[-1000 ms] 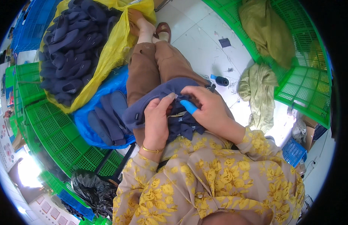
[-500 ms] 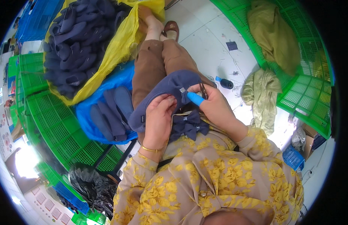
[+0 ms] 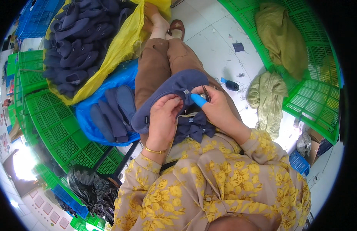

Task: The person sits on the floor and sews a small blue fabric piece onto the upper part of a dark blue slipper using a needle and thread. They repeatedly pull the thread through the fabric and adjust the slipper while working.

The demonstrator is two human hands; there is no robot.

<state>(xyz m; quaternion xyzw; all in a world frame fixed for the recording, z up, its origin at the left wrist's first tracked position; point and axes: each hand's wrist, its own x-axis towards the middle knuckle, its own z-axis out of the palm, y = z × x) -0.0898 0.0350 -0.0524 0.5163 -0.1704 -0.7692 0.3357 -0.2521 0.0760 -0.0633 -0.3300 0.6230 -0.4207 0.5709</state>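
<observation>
Across my lap lies a navy fabric slipper (image 3: pixel 157 101) with a small pale tag or ornament on its upper. My left hand (image 3: pixel 163 121) is closed at the slipper's near edge, thumb and fingertips pinched together; whatever is between them is too small to make out. On the other side, my right hand (image 3: pixel 221 113) grips the slipper's edge beside the ornament, with a blue cover around one digit. Dark thread snips (image 3: pixel 206 93) stick up from the right hand's grasp. Several navy fabric bows (image 3: pixel 194 128) rest on my lap just below the slipper.
A yellow sack (image 3: pixel 120 50) full of navy slippers stands at the far left. Next to it, more slippers lie on a blue bag (image 3: pixel 84 119). Green crates (image 3: pixel 59 127) flank both sides. A dark thread spool (image 3: pixel 232 85) and a crumpled pale cloth (image 3: pixel 268 100) are on the floor, right.
The slipper and both hands keep almost the same place. My left fingertips have shifted slightly while still pinched. The whole view has moved a little.
</observation>
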